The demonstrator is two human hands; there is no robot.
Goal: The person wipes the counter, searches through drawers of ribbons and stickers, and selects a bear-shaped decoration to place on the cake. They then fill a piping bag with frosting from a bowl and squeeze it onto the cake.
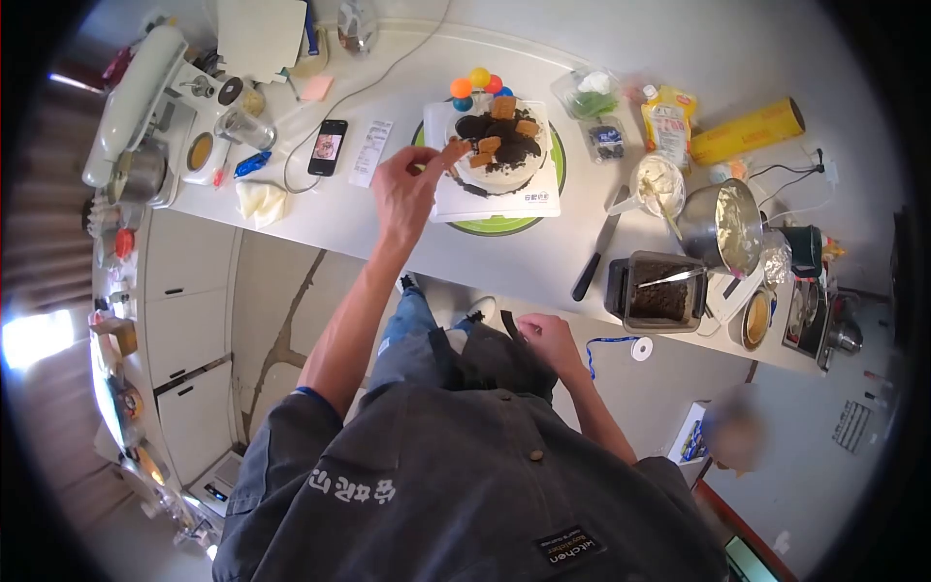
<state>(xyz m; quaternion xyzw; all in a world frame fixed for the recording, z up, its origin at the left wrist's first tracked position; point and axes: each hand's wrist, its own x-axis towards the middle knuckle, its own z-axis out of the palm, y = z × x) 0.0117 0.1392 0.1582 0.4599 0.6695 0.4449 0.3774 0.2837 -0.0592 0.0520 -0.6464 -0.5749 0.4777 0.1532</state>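
Between the surface's (pixel 577 213) front and back edges, our left hand (pixel 405 189) is apparently decorating the cake (pixel 497 175) (we cannot tell its grip, nor our right hand's (pixel 549 341)); the next move is calling for light placing.

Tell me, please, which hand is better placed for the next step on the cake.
Probably the left hand: its fingers are at the cake, while the right hand is well away from it.

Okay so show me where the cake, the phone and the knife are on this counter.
Cake (pixel 512 150): head view, on the dark topping.
Phone (pixel 328 147): head view, on the lit screen.
Knife (pixel 602 242): head view, on the blade near the handle.
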